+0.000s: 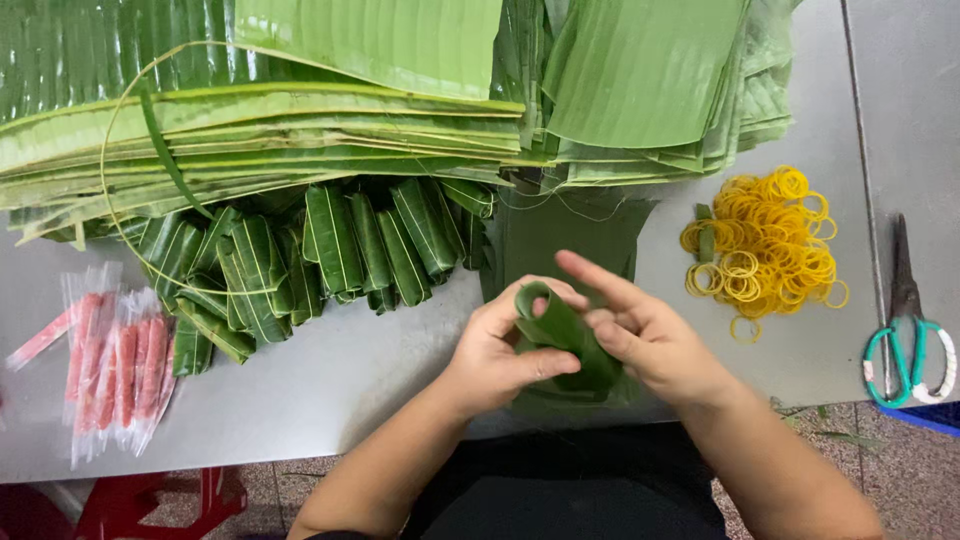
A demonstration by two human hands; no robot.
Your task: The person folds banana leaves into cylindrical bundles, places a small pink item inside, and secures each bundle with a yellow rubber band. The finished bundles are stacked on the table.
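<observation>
glossy ribbed leaf roll (565,335), matt grey table (330,375)

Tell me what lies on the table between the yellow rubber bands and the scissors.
In the head view, nothing lies there: between the pile of yellow rubber bands and the teal-handled scissors shows only bare grey table, with a seam running through it.
</observation>
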